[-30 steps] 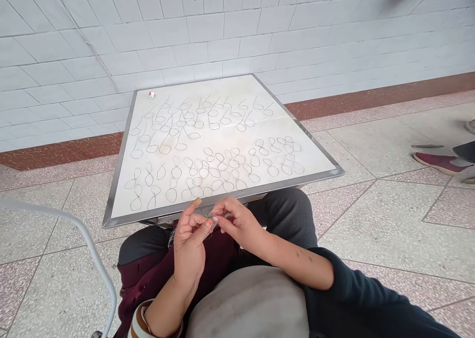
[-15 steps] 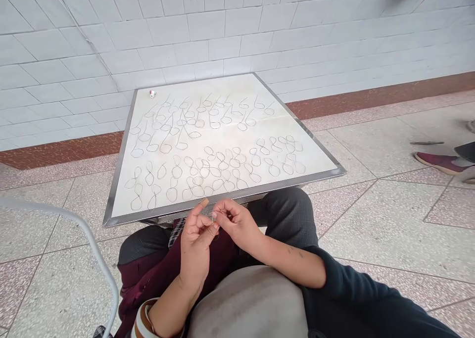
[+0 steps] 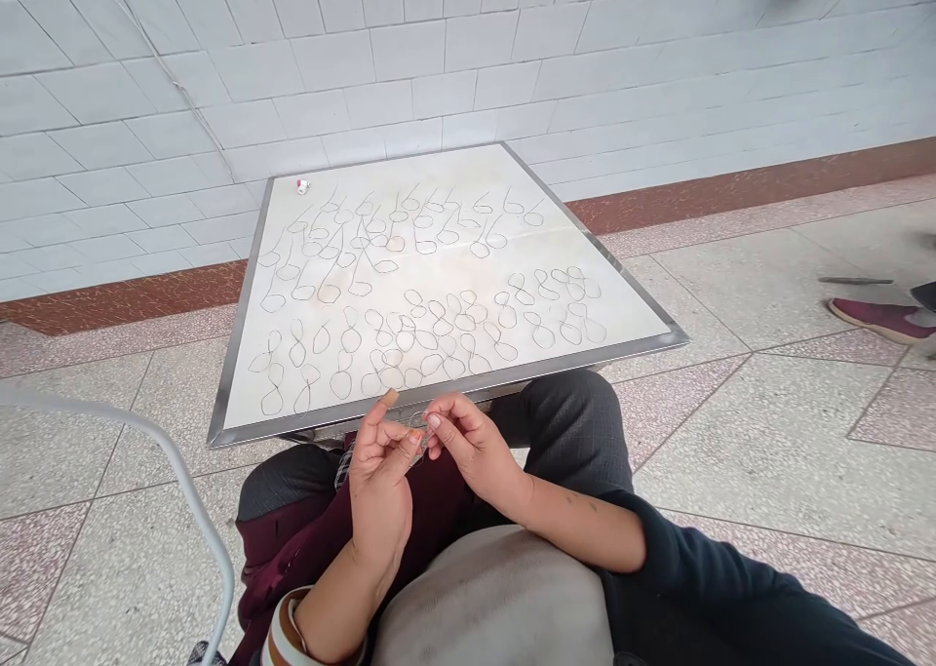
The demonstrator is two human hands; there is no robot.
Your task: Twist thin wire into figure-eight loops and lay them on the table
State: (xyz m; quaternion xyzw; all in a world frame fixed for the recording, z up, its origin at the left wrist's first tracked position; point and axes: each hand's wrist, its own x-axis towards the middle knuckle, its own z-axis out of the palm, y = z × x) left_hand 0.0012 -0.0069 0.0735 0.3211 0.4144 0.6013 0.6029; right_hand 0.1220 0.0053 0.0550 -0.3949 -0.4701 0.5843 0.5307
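Just in front of the table's near edge, my left hand point(image 3: 381, 481) pinches a thin wire point(image 3: 419, 418) between thumb and fingertips, its index finger, with a tan wrap at the tip, pointing up. Close beside it, my right hand point(image 3: 472, 447) grips the same wire with thumb and forefinger. The wire curves in a small loop between the hands; its lower part is hard to make out against the dark red cloth. On the white tabletop point(image 3: 453, 266) lie many bent wires: figure-eight loops point(image 3: 346, 354) in the near half and single loops with straight tails point(image 3: 366, 227) farther back.
A small white and red object point(image 3: 302, 187) sits at the table's far left corner. The tiled wall point(image 3: 366, 61) runs behind the table. A pale curved tube point(image 3: 182, 481) stands at the left. At the right, a person's dark red shoe point(image 3: 877, 319) rests on the floor.
My hands have drawn slightly apart at the fingertips, and more of the wire loop shows between them. The view has shifted a little; the wires on the table lie as before.
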